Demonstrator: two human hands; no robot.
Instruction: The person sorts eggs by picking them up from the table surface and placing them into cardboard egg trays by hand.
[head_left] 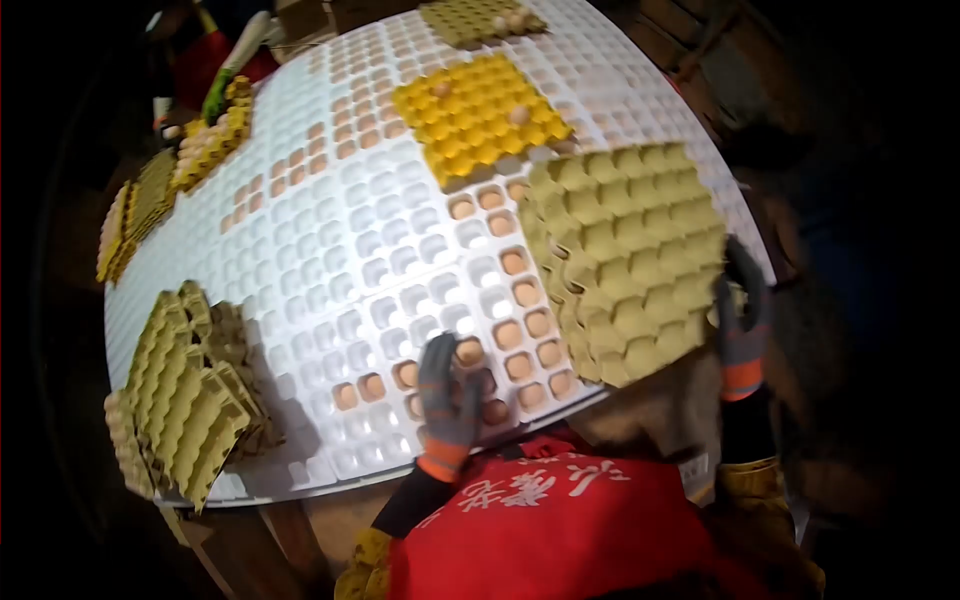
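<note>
In the head view, the gloved left hand [448, 400] reaches palm down over the near edge of the white tabletop [300, 455], thumb apart from fingers, beside an egg [469, 350]. The right hand [742, 310], grip unclear, is at the stacked trays [635, 265], which cover the tabletop's right side. A yellow tray [480, 115] lies beyond.

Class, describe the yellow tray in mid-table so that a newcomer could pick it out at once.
Start with the big white table, then find the large pile of tan trays by the person's right hand. Just beyond that pile lies the yellow tray. Unlike its tan neighbours, it is bright yellow, with two separate eggs on top.
</note>
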